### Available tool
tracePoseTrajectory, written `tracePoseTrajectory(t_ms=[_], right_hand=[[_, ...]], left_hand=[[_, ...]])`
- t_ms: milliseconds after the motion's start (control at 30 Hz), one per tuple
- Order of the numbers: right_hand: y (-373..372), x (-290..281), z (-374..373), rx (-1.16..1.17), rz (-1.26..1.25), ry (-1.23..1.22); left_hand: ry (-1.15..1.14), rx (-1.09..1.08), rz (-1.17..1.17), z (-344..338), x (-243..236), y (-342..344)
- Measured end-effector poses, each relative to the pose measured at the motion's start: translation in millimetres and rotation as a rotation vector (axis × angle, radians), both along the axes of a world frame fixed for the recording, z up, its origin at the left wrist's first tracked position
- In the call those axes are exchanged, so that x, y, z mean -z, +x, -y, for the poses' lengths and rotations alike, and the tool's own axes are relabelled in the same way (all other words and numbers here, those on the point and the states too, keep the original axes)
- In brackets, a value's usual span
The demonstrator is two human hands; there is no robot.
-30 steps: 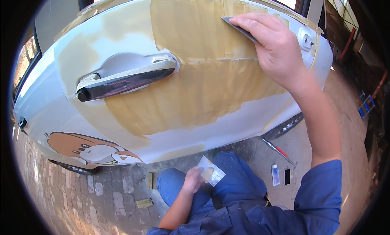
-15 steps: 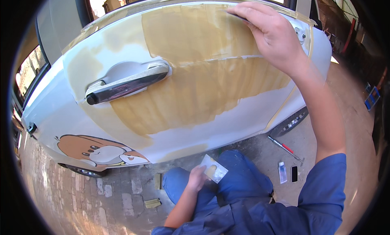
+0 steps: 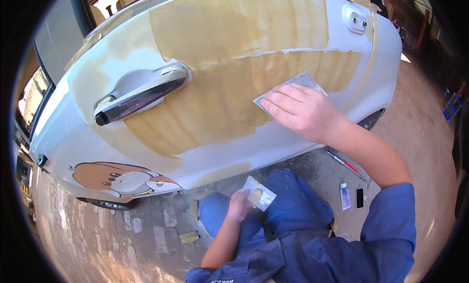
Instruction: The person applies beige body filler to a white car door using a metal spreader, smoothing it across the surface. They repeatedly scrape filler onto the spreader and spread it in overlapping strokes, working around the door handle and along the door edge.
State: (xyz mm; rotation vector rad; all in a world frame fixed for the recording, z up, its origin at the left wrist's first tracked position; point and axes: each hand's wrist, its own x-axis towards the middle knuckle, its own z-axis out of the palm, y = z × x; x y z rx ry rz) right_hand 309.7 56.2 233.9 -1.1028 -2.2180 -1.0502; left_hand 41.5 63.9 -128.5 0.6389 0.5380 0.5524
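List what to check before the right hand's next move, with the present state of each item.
1. Flat scraper gripped by the right hand: ok.
2. Small plate held by the left hand: ok.
3. Right hand apart from the door handle: ok.
4. Tan coat free of streaks: not ok, streaks and ragged edges show.
5. Scraper's edge touching the door: cannot tell.
6. Phone and tube away from both hands: ok.

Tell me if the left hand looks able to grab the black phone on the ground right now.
Probably not readily: the left hand holds a square plate, and the person's right leg lies between that hand and the black phone.
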Motion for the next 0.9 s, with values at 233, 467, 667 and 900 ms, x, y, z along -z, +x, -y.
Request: tracePoseTrajectory(t_ms=[233,467,667,900], right_hand=[[1,76,65,0.025,-0.699,-0.395],[-11,249,90,0.006,-1.972,-0.803],[-15,320,110,0.041,-2.29,-0.932],[-3,323,107,0.051,-2.114,-0.831]], left_hand=[[0.004,-0.011,0.017,-3,18,-5],[-0.011,-0.022,0.018,0,22,-5],[0.001,-0.115,-0.005,11,-5,-1],[-0.035,-0.196,0.063,29,-49,-1]])
